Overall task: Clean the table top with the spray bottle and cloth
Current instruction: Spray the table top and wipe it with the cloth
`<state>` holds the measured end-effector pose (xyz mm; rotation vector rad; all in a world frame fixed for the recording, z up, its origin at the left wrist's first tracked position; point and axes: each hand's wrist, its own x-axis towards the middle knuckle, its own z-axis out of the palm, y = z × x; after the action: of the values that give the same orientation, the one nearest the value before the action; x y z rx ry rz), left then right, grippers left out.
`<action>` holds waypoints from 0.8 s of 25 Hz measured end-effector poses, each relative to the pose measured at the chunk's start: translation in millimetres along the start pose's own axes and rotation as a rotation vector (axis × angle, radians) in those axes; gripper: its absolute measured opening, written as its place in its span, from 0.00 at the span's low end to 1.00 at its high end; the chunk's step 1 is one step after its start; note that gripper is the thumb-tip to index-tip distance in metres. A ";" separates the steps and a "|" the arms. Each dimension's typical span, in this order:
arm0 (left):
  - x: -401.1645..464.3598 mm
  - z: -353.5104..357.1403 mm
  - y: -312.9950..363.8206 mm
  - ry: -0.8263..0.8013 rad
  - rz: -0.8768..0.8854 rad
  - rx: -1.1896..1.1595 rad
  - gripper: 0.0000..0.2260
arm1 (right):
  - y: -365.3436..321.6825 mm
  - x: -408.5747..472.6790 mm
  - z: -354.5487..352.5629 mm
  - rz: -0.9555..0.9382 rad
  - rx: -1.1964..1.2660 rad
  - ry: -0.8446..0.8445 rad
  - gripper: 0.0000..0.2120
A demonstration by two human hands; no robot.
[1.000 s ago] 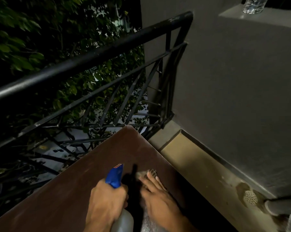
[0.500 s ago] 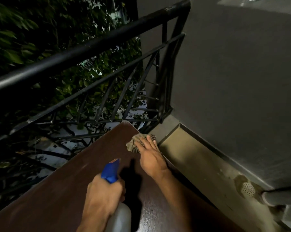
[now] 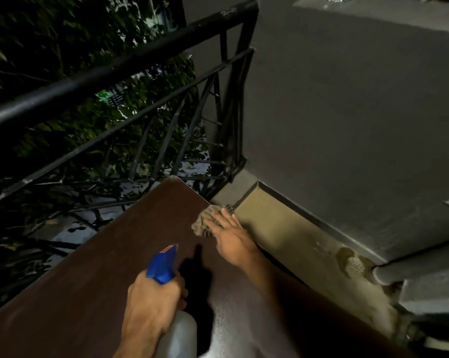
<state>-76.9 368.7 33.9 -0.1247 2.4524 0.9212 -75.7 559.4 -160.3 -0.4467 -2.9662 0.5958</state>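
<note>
A dark brown table top point(image 3: 94, 275) runs from the lower left to a far corner near the railing. My left hand point(image 3: 153, 303) grips a spray bottle point(image 3: 164, 264) with a blue trigger head and a pale body, nozzle aimed up toward the far corner. My right hand point(image 3: 231, 236) lies flat with fingers spread on a crumpled grey-brown cloth point(image 3: 205, 220), pressing it onto the table's right edge near the far corner. Part of the cloth is hidden under my fingers.
A black metal railing point(image 3: 114, 73) stands just beyond the table, with foliage behind it. A grey wall point(image 3: 347, 112) rises on the right above a tan floor strip point(image 3: 290, 236). A drain spot and a pipe point(image 3: 412, 270) sit at the lower right.
My right hand has slid the cloth away from me along the table's right edge toward the far corner. The left hand keeps holding the spray bottle in about the same place.
</note>
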 end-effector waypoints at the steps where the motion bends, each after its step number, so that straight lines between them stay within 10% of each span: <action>1: -6.3 2.2 -1.8 -0.005 0.001 0.004 0.11 | -0.1 2.6 4.7 0.034 0.011 0.005 0.30; 16: -88.2 -27.8 -24.4 -0.058 0.162 0.036 0.05 | -7.9 -234.4 -1.0 -0.238 -0.031 -0.151 0.28; 20: -105.2 -25.2 -43.3 -0.069 0.165 0.078 0.04 | 19.9 -189.0 -20.6 0.101 -0.029 -0.091 0.28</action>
<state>14.2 309.9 76.6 0.1360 2.4586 0.8810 112.8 527.9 -153.6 -0.5905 -3.0567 0.5997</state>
